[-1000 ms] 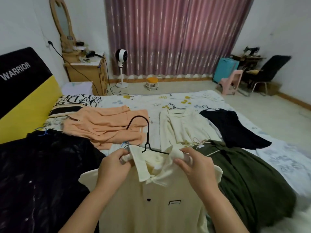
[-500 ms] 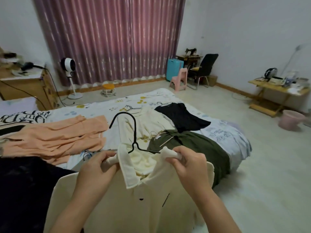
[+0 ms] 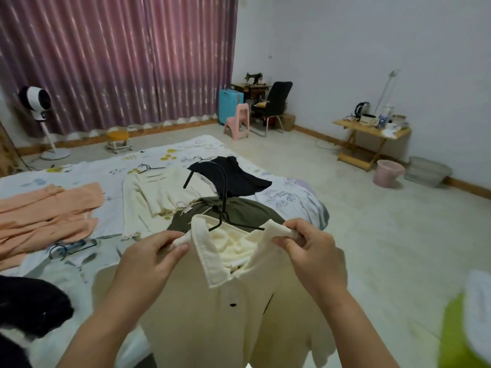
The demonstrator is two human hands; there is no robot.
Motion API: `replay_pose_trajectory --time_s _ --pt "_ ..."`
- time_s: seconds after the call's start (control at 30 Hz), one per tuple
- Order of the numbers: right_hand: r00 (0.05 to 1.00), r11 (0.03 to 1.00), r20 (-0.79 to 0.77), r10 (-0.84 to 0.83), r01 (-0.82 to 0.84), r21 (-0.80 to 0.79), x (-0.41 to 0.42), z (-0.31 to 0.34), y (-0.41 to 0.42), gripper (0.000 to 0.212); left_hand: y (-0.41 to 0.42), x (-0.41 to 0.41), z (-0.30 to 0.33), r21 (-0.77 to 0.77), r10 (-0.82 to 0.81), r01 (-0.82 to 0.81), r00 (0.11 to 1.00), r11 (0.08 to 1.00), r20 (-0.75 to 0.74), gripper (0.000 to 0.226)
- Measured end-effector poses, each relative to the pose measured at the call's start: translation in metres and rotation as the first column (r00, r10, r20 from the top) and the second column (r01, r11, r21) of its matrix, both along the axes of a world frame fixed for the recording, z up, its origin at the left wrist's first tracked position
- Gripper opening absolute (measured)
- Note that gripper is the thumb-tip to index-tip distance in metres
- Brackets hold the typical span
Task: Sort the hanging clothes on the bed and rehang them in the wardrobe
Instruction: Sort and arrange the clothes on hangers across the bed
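I hold a cream polo shirt (image 3: 212,314) up in front of me on a black hanger (image 3: 224,192). My left hand (image 3: 148,261) grips its left shoulder and my right hand (image 3: 313,256) grips its right shoulder, each over a hanger end. On the bed (image 3: 292,197) lie an orange garment (image 3: 45,213), a cream top (image 3: 154,192), a black top (image 3: 233,176) and a dark green garment (image 3: 239,211). A black garment (image 3: 29,306) lies at the lower left. No wardrobe is in view.
A loose blue-and-black hanger (image 3: 71,247) lies on the sheet. Beyond the bed are a fan (image 3: 37,104), pink chair (image 3: 237,120), black chair (image 3: 276,102), folding table (image 3: 372,134) and pink bucket (image 3: 388,172). A blurred green-and-white object (image 3: 467,328) is at the lower right.
My view has swung right, away from the headboard toward the open floor. Both hands kept hold of the shirt's shoulders and carried it along off the bed's side.
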State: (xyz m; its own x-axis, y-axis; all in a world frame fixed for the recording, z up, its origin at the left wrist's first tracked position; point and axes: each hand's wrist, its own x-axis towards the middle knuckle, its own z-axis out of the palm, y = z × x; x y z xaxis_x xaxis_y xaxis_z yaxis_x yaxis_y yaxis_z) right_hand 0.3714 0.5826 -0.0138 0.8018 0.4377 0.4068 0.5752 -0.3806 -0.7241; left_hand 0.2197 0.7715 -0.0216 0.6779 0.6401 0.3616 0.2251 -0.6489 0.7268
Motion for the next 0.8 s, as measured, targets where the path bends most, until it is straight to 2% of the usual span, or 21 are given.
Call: replay_pose_trajectory --time_s 0.2,0.37,0.5,0.67,0.8 --pt "0.999 1.000 -0.034 -0.002 0.003 0.029 0.051 -0.008 -0.041 0.005 -0.032 0.047 -0.013 -0.081 -0.100 0.092 0.990 0.992 -0.098 0.008" --pt "0.999 1.000 -0.049 0.009 -0.008 0.025 0.104 -0.017 -0.051 0.011 -0.032 0.090 -0.026 -0.133 -0.229 0.205 0.953 0.970 -0.200 0.016" --pt "0.999 1.000 -0.047 0.021 -0.022 -0.004 0.150 -0.019 -0.041 0.005 -0.027 0.132 -0.033 -0.186 -0.273 0.245 0.951 0.952 -0.142 0.015" --pt "0.998 0.999 -0.057 0.040 -0.042 -0.033 0.214 -0.025 -0.017 0.018 -0.005 0.190 -0.039 -0.263 -0.246 0.224 0.968 0.938 -0.056 0.026" --pt "0.991 0.996 -0.106 0.081 -0.084 -0.029 0.261 -0.031 0.013 0.024 0.017 0.232 -0.043 -0.282 -0.199 0.173 0.978 0.944 -0.066 0.013"
